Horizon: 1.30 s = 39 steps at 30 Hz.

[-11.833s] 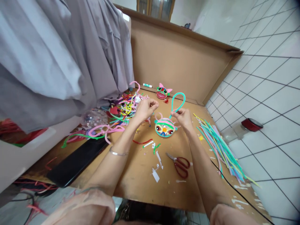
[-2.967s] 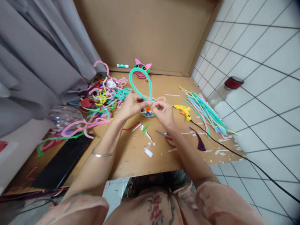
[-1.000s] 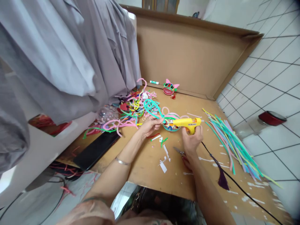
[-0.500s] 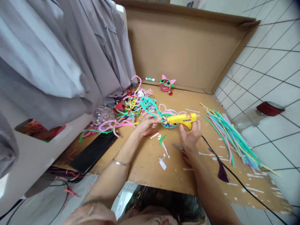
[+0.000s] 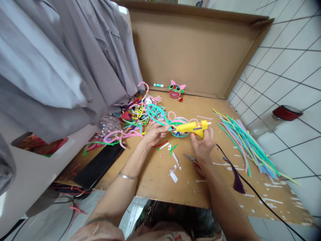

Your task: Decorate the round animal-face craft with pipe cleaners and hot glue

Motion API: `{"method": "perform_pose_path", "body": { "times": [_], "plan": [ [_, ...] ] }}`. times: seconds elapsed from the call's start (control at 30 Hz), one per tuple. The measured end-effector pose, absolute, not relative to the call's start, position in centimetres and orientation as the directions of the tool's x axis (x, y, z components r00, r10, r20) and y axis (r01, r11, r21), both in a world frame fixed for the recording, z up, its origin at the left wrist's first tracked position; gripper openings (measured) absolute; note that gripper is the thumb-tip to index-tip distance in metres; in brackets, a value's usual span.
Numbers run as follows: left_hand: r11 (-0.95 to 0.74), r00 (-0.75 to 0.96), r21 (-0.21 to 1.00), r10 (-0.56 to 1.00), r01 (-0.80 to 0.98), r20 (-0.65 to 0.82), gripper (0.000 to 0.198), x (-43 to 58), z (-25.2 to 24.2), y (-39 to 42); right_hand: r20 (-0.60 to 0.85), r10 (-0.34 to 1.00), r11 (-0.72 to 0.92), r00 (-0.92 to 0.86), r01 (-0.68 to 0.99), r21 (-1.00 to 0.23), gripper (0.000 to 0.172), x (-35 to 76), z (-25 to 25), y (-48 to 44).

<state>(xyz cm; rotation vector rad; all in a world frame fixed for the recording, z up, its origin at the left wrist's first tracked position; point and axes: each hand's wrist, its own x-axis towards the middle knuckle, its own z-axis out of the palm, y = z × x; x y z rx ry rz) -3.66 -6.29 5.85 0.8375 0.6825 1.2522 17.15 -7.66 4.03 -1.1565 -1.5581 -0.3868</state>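
My left hand (image 5: 155, 134) pinches the lower end of a looped teal pipe cleaner (image 5: 155, 113), whose loop points up and to the left. In my right hand (image 5: 203, 143) is a yellow glue gun (image 5: 192, 127), its nozzle pointing left and close to the pinched end; whether they touch is too small to tell. Partly hidden behind the gun lies a round piece of pink and green pipe cleaners (image 5: 181, 119). Scissors (image 5: 190, 157) lie on the table beside my right wrist, their handles partly covered.
A tangled pile of pipe cleaners (image 5: 136, 112) is at the left, above a black flat object (image 5: 99, 166). Straight pipe cleaners (image 5: 250, 147), a purple tassel (image 5: 238, 182) and a lidded jar (image 5: 271, 124) are at the right. A cat-like face (image 5: 176, 89) stands near the cardboard (image 5: 190, 50).
The whole view has shifted slightly. Both hands keep their grips, and the glue gun and teal loop stay in nearly the same position relative to each other.
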Motion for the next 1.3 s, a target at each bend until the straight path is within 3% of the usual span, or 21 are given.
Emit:
{"method": "perform_pose_path", "body": {
  "times": [0.33,1.3],
  "plan": [
    [0.120,0.216,0.844,0.976,-0.523,-0.005,0.041,-3.50,6.01,-6.42,0.856,0.488,0.446,0.170,0.795,-0.412,0.013,16.82,4.51,-7.95],
    [0.073,0.170,0.872,0.985,-0.485,0.012,0.043,-3.59,6.09,-6.48,0.810,0.563,0.457,0.163,0.756,-0.469,0.010,16.88,5.03,-7.86]
  ]
}}
